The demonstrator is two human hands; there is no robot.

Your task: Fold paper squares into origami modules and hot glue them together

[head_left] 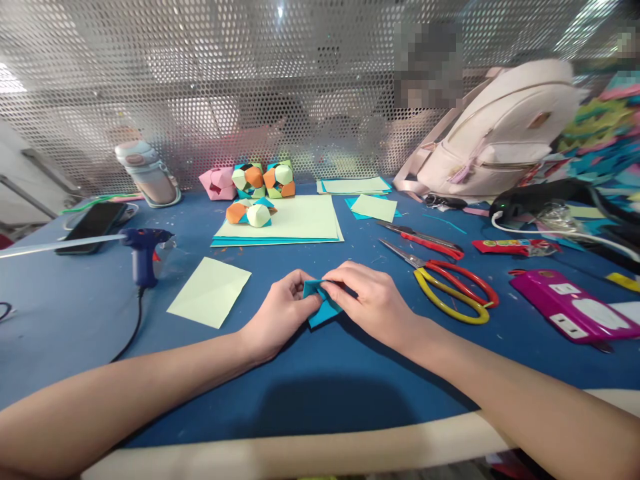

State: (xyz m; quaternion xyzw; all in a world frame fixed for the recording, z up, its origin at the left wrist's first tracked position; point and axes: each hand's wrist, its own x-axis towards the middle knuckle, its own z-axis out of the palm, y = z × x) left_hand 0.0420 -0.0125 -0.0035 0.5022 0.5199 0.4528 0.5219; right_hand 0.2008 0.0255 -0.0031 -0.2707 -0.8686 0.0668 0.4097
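Note:
A partly folded piece of blue paper is held just above the table near its front edge. My left hand pinches its left side between thumb and fingers. On the upper right edge, my right hand grips the same paper, its fingertips pressed close to the left thumb. Part of the paper is hidden behind the fingers. A pale green paper square with a faint crease lies flat to the left of my hands. Scissors with one red and one yellow handle rest to the right, blades partly open.
A blue glue gun stands at left near a phone and a bottle. Folded paper models and stacked paper sheets sit behind. Right are a utility knife, a magenta power strip and a backpack.

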